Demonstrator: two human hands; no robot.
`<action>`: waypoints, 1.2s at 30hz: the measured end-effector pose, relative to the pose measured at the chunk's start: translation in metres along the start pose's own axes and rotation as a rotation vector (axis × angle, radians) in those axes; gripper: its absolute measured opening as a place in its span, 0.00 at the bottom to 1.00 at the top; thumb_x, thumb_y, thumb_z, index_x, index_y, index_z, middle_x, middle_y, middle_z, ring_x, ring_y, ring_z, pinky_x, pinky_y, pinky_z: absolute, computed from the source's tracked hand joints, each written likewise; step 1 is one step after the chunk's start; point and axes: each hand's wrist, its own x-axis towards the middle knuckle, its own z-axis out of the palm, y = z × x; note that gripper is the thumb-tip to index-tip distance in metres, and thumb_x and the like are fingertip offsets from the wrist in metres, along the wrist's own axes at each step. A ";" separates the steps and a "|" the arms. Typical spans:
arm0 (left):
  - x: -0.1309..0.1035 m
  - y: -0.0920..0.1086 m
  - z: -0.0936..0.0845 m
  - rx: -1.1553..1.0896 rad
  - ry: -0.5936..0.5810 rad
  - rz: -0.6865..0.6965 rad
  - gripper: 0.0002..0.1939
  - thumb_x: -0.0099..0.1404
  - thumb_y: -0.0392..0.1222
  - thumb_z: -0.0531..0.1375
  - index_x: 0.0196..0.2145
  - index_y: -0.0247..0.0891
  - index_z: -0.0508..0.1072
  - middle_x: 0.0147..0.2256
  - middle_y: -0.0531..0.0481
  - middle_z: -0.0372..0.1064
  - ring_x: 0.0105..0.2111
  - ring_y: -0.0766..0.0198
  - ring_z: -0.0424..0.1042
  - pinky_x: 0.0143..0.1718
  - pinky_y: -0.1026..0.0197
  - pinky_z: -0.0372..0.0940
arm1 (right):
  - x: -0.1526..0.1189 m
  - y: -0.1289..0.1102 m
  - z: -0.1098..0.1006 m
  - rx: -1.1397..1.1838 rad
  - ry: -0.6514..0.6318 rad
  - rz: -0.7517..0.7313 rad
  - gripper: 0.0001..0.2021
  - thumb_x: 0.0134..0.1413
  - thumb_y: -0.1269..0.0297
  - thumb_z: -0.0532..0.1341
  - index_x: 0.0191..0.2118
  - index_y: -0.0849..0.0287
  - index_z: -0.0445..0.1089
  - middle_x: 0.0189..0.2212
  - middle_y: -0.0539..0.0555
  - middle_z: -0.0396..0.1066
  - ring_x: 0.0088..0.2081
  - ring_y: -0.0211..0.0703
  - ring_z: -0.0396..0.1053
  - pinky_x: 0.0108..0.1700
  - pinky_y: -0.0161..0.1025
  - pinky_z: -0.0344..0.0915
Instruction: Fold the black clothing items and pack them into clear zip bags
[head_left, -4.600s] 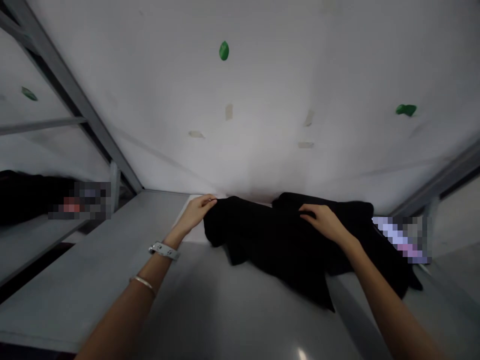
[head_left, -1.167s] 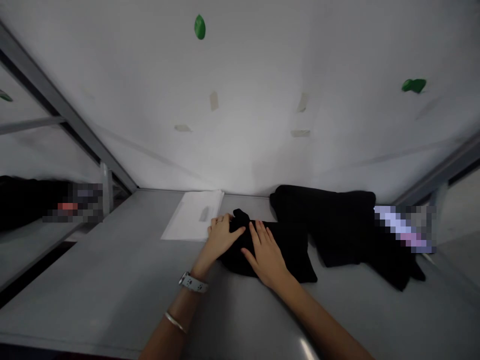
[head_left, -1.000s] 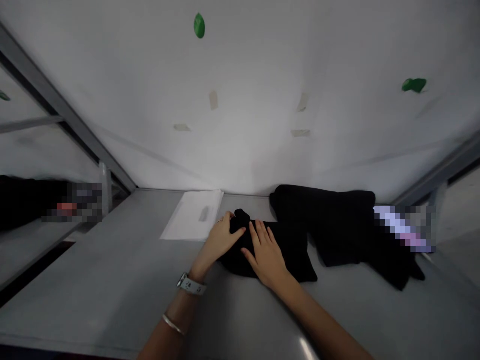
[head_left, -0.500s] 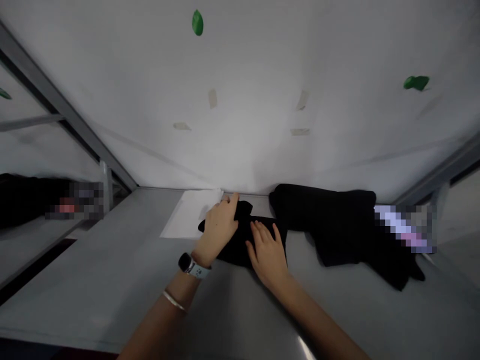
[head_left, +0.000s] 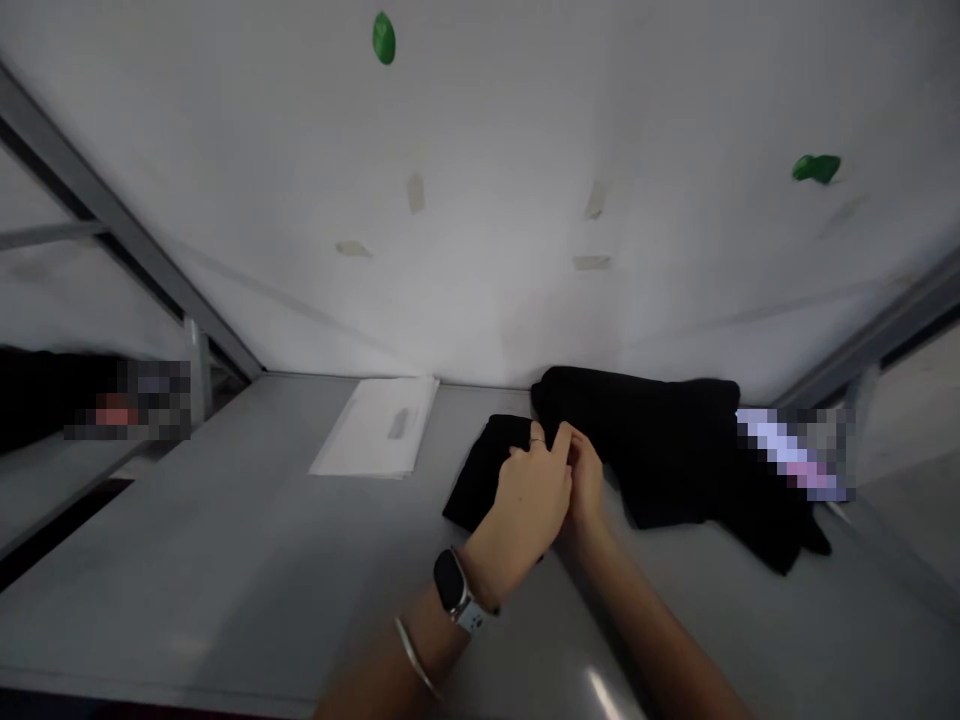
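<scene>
A folded black cloth [head_left: 480, 472] lies on the grey table, its right part covered by my hands. Across its right edge reaches my left hand [head_left: 531, 495], wearing a ring and a watch, fingers bent and closed at the cloth. My right hand [head_left: 588, 488] meets it from the right, its fingers curled at the same edge and partly hidden behind the left hand. The fingertips touch or nearly touch each other; the exact grip on the fabric is covered.
A pile of black cloth [head_left: 660, 440] lies to the right against the white panel [head_left: 480, 300]. White papers [head_left: 367, 430] rest on the grey table [head_left: 225, 520] at the left. Metal frame bars [head_left: 150, 270] stand at both sides.
My left hand has moved right, from the cloth's left side to its right edge, beside my right hand. The cloth's left part now lies folded flat and the papers are uncovered.
</scene>
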 end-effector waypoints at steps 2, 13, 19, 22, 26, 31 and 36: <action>-0.005 -0.010 0.001 -0.105 0.044 0.007 0.22 0.68 0.36 0.51 0.59 0.36 0.59 0.56 0.34 0.61 0.43 0.49 0.74 0.39 0.52 0.69 | 0.006 -0.009 -0.007 0.027 0.048 0.059 0.27 0.61 0.58 0.40 0.57 0.67 0.62 0.49 0.65 0.70 0.49 0.49 0.70 0.48 0.44 0.67; -0.046 -0.044 0.038 -0.124 0.000 0.215 0.23 0.64 0.38 0.55 0.57 0.33 0.64 0.59 0.36 0.62 0.59 0.45 0.60 0.58 0.43 0.60 | -0.003 -0.081 -0.020 -0.304 -0.273 -0.399 0.22 0.65 0.59 0.47 0.61 0.57 0.60 0.60 0.56 0.62 0.64 0.48 0.53 0.64 0.53 0.53; -0.064 -0.036 0.088 0.003 0.012 0.245 0.29 0.63 0.42 0.58 0.60 0.30 0.61 0.60 0.31 0.59 0.62 0.41 0.54 0.60 0.39 0.58 | -0.007 -0.062 -0.007 -0.537 -0.541 -0.413 0.25 0.67 0.54 0.44 0.65 0.56 0.53 0.64 0.56 0.54 0.66 0.48 0.48 0.66 0.56 0.49; -0.077 -0.037 0.085 -0.002 -0.016 0.266 0.32 0.61 0.45 0.61 0.60 0.28 0.62 0.60 0.29 0.58 0.62 0.39 0.55 0.59 0.40 0.60 | -0.007 -0.051 -0.003 -0.659 -0.606 -0.391 0.29 0.65 0.49 0.45 0.66 0.59 0.52 0.66 0.59 0.50 0.67 0.49 0.47 0.66 0.56 0.47; -0.081 -0.063 0.033 -0.219 -0.098 0.470 0.23 0.65 0.49 0.57 0.54 0.36 0.70 0.56 0.38 0.67 0.58 0.48 0.63 0.59 0.48 0.60 | -0.006 -0.045 -0.001 -0.756 -0.616 -0.440 0.36 0.62 0.42 0.48 0.67 0.61 0.48 0.67 0.60 0.47 0.67 0.49 0.45 0.66 0.54 0.46; -0.033 -0.136 -0.037 -0.342 -0.051 0.030 0.17 0.70 0.45 0.48 0.33 0.40 0.75 0.31 0.52 0.76 0.31 0.62 0.73 0.34 0.61 0.65 | -0.010 -0.048 0.003 -0.871 -0.595 -0.494 0.43 0.56 0.36 0.50 0.67 0.62 0.46 0.67 0.63 0.45 0.68 0.53 0.43 0.66 0.57 0.44; 0.017 -0.204 -0.023 -0.012 0.182 -0.408 0.12 0.65 0.46 0.54 0.41 0.38 0.71 0.38 0.45 0.74 0.40 0.55 0.72 0.37 0.59 0.62 | -0.020 -0.055 0.014 -0.988 -0.515 -0.517 0.42 0.53 0.41 0.59 0.67 0.61 0.50 0.67 0.65 0.42 0.68 0.61 0.41 0.64 0.64 0.44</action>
